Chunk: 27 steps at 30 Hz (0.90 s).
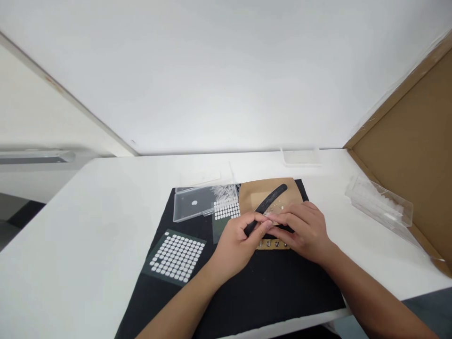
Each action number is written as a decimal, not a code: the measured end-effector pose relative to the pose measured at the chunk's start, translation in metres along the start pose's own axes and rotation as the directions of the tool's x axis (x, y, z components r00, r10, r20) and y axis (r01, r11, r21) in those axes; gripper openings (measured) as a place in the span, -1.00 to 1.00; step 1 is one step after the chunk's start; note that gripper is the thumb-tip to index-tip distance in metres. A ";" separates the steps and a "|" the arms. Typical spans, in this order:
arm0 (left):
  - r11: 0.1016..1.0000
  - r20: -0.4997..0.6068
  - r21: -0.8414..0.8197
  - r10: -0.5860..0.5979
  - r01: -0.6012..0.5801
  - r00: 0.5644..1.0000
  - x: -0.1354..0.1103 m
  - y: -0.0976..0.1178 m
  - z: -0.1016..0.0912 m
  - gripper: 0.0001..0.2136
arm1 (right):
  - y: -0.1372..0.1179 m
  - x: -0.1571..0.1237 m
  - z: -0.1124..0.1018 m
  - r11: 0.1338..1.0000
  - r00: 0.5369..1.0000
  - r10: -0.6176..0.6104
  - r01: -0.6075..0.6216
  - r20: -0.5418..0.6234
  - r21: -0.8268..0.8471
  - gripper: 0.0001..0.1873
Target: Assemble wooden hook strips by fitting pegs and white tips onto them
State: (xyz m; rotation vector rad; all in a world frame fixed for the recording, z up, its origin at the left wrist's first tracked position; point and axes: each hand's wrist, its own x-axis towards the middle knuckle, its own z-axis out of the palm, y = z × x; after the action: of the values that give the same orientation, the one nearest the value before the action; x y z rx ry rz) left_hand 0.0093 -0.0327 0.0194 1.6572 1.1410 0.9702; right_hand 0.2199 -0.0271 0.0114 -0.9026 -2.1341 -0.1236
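Note:
A black curved nail file (pixel 271 198) slants up and away from my left hand (pixel 235 245), whose fingers are closed around its lower part. Opposite it, my right hand (pixel 305 230) is closed in a pinch, its fingertips meeting the left ones. Whatever lies between those fingertips is hidden or too small to name. Beneath the file is a brown paper sheet (pixel 251 188) with small clear pieces (pixel 277 207) on it. Just below the hands, a tan strip (pixel 268 245) carries several small shiny metal items, partly covered by my right hand.
The black mat (pixel 261 292) holds a sheet of white oval stickers (pixel 178 254), a second sticker sheet (pixel 226 210) and an open clear box (pixel 183 207) with white slivers. Another clear box (pixel 381 202) stands right, near the cardboard wall (pixel 409 127). A clear tray (pixel 300 157) sits at the back.

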 end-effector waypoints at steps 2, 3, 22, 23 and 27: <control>1.000 0.016 0.011 0.011 -0.011 1.000 0.000 -0.001 0.000 -0.81 | 0.002 -0.001 -0.002 1.000 1.000 -0.008 0.008 0.017 0.002 -0.84; 1.000 0.019 0.023 0.019 -0.019 1.000 -0.001 -0.001 0.000 -0.80 | 0.002 -0.002 -0.003 1.000 1.000 -0.006 0.006 0.023 0.012 -0.85; 0.952 -0.319 0.292 0.183 -0.087 0.930 -0.003 -0.003 0.000 -0.79 | -0.003 -0.017 -0.002 0.971 0.911 0.117 -0.188 0.396 0.145 -0.57; 0.951 -0.318 0.298 0.186 -0.089 0.929 -0.003 -0.003 0.000 -0.79 | -0.003 -0.017 -0.001 0.971 0.911 0.120 -0.190 0.394 0.142 -0.57; 0.944 -0.312 0.316 0.200 -0.097 0.929 -0.004 -0.003 0.000 -0.79 | -0.003 -0.018 0.000 0.969 0.908 0.140 -0.208 0.396 0.135 -0.57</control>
State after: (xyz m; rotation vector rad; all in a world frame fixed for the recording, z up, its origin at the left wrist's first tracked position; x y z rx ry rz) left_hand 0.0073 -0.0354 0.0162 1.8849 1.4640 1.2720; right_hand 0.2256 -0.0393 -0.0009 -1.0760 -2.3600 0.3561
